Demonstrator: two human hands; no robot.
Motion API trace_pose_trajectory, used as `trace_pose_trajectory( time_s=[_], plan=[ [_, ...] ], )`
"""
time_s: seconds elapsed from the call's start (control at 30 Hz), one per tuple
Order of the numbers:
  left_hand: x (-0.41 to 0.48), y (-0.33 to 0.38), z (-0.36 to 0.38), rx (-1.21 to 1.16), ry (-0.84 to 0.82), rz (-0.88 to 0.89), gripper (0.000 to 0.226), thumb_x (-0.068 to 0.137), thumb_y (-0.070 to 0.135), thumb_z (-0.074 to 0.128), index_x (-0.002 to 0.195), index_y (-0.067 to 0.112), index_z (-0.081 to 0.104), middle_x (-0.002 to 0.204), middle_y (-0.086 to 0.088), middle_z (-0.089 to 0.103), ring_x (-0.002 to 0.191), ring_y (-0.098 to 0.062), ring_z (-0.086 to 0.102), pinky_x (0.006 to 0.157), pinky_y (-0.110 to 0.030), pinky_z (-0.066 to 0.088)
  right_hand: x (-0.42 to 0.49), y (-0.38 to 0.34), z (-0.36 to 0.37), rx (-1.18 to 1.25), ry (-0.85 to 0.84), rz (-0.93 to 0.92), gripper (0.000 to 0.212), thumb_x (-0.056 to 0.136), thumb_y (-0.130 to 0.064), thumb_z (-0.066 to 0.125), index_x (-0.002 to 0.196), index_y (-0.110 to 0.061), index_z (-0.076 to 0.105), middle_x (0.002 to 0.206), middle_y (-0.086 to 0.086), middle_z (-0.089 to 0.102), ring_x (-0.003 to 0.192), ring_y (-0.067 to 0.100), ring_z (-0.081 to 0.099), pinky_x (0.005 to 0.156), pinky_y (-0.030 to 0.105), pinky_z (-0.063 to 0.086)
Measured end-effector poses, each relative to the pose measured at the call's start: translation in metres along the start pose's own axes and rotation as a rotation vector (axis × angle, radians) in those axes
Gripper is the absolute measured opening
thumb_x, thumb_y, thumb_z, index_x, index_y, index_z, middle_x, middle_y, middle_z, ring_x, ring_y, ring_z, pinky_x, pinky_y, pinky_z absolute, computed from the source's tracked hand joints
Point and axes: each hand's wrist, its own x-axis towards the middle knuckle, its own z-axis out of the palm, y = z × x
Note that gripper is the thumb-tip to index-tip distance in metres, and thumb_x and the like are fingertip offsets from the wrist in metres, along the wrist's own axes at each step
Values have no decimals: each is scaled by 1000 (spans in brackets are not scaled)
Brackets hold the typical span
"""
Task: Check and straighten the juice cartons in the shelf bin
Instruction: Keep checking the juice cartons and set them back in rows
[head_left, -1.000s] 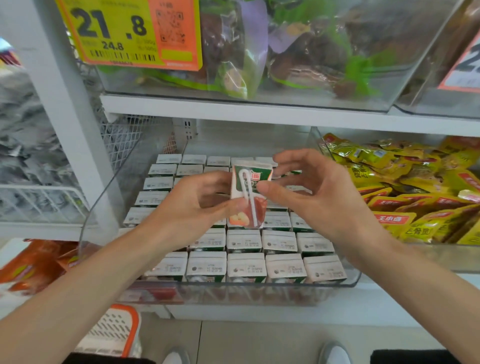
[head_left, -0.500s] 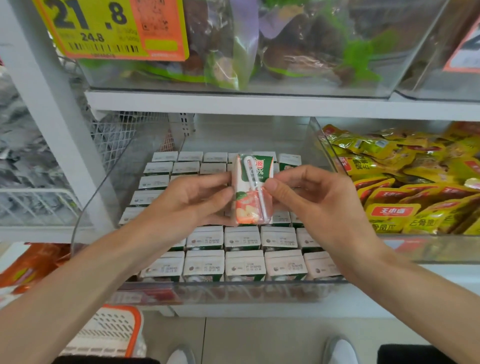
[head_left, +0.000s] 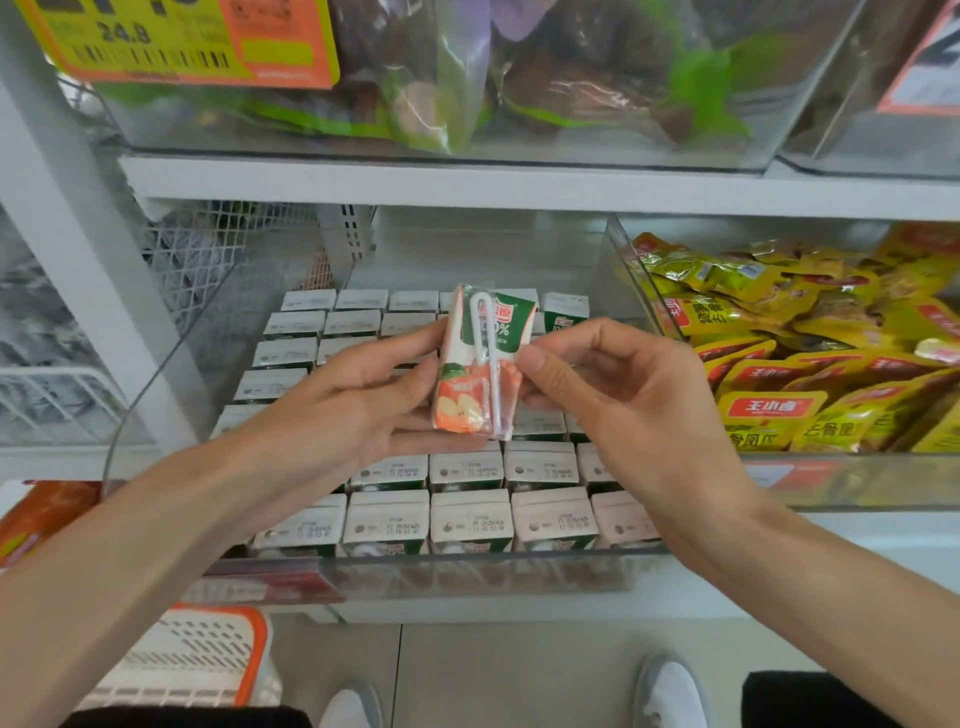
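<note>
A small juice carton (head_left: 480, 364), green on top with an apple picture below and a white straw stuck on its face, is held upright above the clear shelf bin (head_left: 467, 574). My left hand (head_left: 363, 395) grips its left side and my right hand (head_left: 613, 395) pinches its right edge with thumb and forefinger. Under it the bin holds several rows of upright juice cartons (head_left: 470, 522), their white tops with date print facing me. The middle rows are hidden behind my hands.
A clear bin of yellow snack packets (head_left: 810, 353) sits right of the juice bin. The upper shelf (head_left: 519, 187) carries bins of bagged goods and a yellow-orange price tag (head_left: 197, 47). A white and orange basket (head_left: 187, 660) stands on the floor at lower left.
The carton has stayed between both hands and turned a little, its straw side facing me more fully. The camera view has tilted down slightly; my right fingers have curled in closer.
</note>
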Motion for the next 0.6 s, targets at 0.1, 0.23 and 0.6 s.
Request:
trace_pose_trajectory(
  time_s=[0.1, 0.23, 0.6],
  plan=[
    [-1, 2, 0, -44, -14, -9, 52, 106, 19, 47, 157, 24, 44, 144, -6, 66, 129, -32, 66, 103, -39, 56, 1, 0, 0, -8, 3, 9, 7, 92, -8, 77, 95, -3, 78, 90, 4, 82, 84, 15, 80, 77, 21, 62],
    [-2, 4, 0, -71, -36, -19, 54, 107, 14, 47, 159, 24, 39, 145, -11, 65, 130, -34, 65, 104, -43, 56, 2, 1, 0, -14, 13, 48, 5, 92, -11, 78, 93, -6, 78, 91, 3, 82, 86, 16, 79, 80, 24, 63],
    [2, 0, 2, 68, 113, -24, 50, 90, 30, 74, 139, 24, 66, 135, 0, 72, 125, -21, 69, 99, -27, 57, 2, -3, 9, -62, -175, 203, 34, 96, -40, 73, 127, -28, 76, 112, -6, 81, 107, 12, 77, 103, 36, 58]
  ],
)
